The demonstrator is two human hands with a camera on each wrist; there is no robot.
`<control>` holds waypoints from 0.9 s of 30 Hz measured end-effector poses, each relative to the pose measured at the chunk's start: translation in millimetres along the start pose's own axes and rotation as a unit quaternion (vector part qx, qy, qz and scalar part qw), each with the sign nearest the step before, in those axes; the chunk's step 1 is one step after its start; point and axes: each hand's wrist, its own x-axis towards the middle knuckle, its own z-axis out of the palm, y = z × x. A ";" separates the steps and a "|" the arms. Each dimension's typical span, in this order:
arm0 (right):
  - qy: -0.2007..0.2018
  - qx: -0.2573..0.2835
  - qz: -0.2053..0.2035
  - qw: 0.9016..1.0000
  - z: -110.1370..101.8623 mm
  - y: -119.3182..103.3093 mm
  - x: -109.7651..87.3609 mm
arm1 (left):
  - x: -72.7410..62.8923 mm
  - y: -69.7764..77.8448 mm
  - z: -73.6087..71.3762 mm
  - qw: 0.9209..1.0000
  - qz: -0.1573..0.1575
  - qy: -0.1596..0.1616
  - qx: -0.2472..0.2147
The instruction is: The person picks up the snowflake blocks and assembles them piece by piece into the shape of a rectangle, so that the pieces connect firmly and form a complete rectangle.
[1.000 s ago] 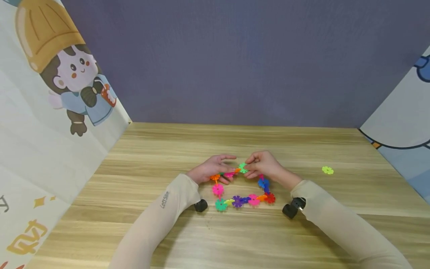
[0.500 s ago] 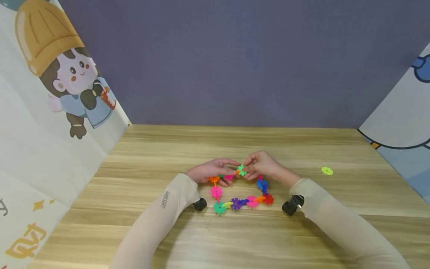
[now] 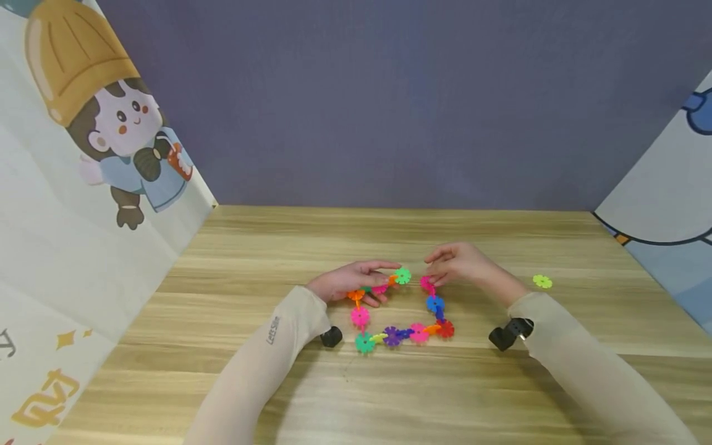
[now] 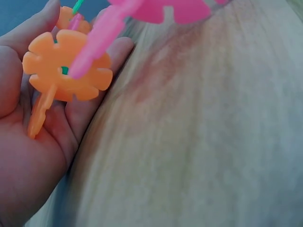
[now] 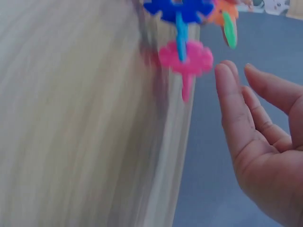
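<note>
Notched plastic discs in several colours are slotted together into a chain [image 3: 392, 336], bent roughly into a rectangle with a gap at its far side. My left hand [image 3: 349, 281] holds the far left stretch between thumb and fingers, a light green disc [image 3: 403, 275] standing at the tip of that end. In the left wrist view an orange disc [image 4: 68, 80] lies over the palm. Beside the other end, a pink disc [image 5: 187, 57], is my right hand [image 3: 464, 267]. Its fingers are loosely bent, nothing is in them, and the right wrist view shows them apart from the discs.
A single yellow-green disc [image 3: 542, 281] lies flat to the right on the wooden table [image 3: 423, 395]. A dark panel [image 3: 400, 105] rises at the table's back edge. Printed cloths flank both sides.
My right hand has let go of the light green disc and moved right, so a gap now shows between the chain's two ends. My left hand stays nearly in place.
</note>
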 end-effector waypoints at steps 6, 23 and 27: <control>-0.003 -0.024 -0.007 1.000 -27.9 6.3 -14.9 | -2.7 -1.2 0.3 1.000 0.005 0.011 0.012; 0.035 -0.077 0.018 0.996 -100.5 27.8 -54.3 | -1.3 -2.9 -0.1 1.000 0.008 0.018 0.011; 0.042 -0.095 0.034 0.994 -114.6 35.2 -60.6 | 0.1 -4.1 -0.6 1.000 0.006 0.019 0.009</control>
